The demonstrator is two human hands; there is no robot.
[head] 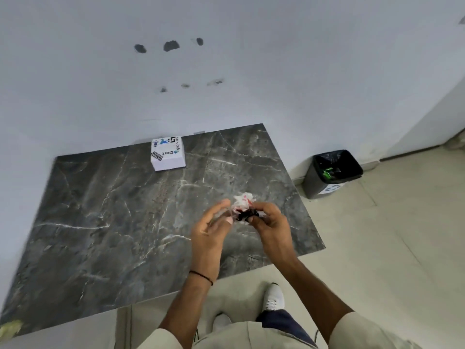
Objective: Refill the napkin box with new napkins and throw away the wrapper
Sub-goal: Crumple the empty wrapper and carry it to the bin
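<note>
A crumpled plastic wrapper (242,202), white with red and black print, is bunched between both hands above the right part of the dark marble table (113,210). My right hand (270,222) pinches it from the right. My left hand (210,226) curls around its left side, with the thumb touching it. The white napkin box (168,154), covered in stickers, stands at the table's far edge against the wall, well away from both hands.
A black bin (332,173) with a black liner stands on the tiled floor by the wall, to the right of the table. My white shoes (273,297) are on the floor below the table's near edge.
</note>
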